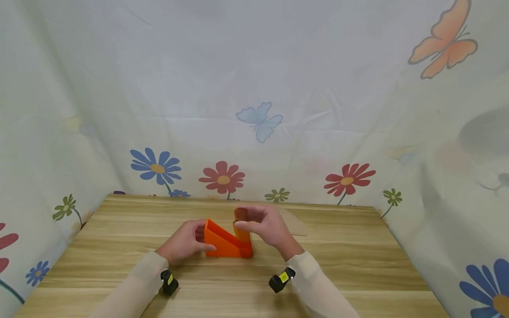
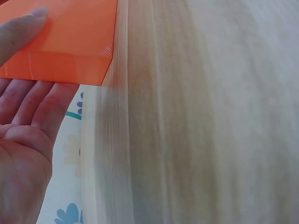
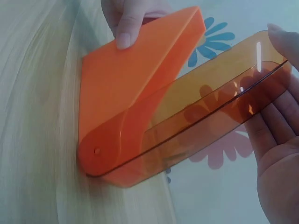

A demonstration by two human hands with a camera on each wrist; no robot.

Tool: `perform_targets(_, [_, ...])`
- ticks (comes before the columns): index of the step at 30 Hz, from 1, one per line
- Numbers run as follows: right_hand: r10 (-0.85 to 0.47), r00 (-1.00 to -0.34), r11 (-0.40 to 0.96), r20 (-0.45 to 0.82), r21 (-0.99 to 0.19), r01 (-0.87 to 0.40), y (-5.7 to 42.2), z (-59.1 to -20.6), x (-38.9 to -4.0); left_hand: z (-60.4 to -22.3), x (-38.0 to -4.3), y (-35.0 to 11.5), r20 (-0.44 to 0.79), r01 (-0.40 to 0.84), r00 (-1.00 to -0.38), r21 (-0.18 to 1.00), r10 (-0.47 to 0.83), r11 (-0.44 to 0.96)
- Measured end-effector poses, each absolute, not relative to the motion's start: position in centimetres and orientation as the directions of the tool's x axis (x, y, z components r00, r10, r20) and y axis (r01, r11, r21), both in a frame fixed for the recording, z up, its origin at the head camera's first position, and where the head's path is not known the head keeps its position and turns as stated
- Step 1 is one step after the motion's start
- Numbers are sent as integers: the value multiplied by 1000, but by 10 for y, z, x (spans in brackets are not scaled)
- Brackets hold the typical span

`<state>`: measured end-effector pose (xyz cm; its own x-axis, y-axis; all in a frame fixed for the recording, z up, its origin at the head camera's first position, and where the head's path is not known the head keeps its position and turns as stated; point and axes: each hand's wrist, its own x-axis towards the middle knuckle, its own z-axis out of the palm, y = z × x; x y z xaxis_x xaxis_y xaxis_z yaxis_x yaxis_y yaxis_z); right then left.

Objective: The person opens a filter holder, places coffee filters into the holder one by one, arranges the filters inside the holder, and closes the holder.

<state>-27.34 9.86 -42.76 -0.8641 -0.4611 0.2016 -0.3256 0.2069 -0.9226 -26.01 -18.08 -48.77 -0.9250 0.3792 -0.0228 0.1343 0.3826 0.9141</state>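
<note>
An orange box [image 1: 224, 245] with a slanted open top stands on the wooden table. My left hand [image 1: 184, 242] grips its tall end, thumb on the near side and fingers behind, as the left wrist view confirms with the thumb [image 2: 23, 30] flat on the orange wall. Hinged at the low end is a see-through amber lid [image 3: 187, 144], swung up away from the box opening. Its free end is pinched by my right hand [image 1: 272, 227], thumb at the rim and fingers along the outer face. A round hinge pin [image 3: 97, 151] shows in the right wrist view.
A flat tan sheet [image 1: 293, 222] lies on the table [image 1: 338, 265] behind my right hand. A white cloth [image 1: 191, 88] printed with flowers and butterflies hangs behind and along both sides of the table.
</note>
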Motion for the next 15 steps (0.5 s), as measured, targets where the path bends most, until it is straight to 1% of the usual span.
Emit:
perform_targets(7, [-428,-876,165,223,-934,-318,107,-432,-275,-486,-260,-181,-29,126,-924,918,381,376])
perform_targets(15, [-393,-885,156,248,-931,-330,115,-434,-274,-488,-263,-182,-32,122,-922,922,387,368])
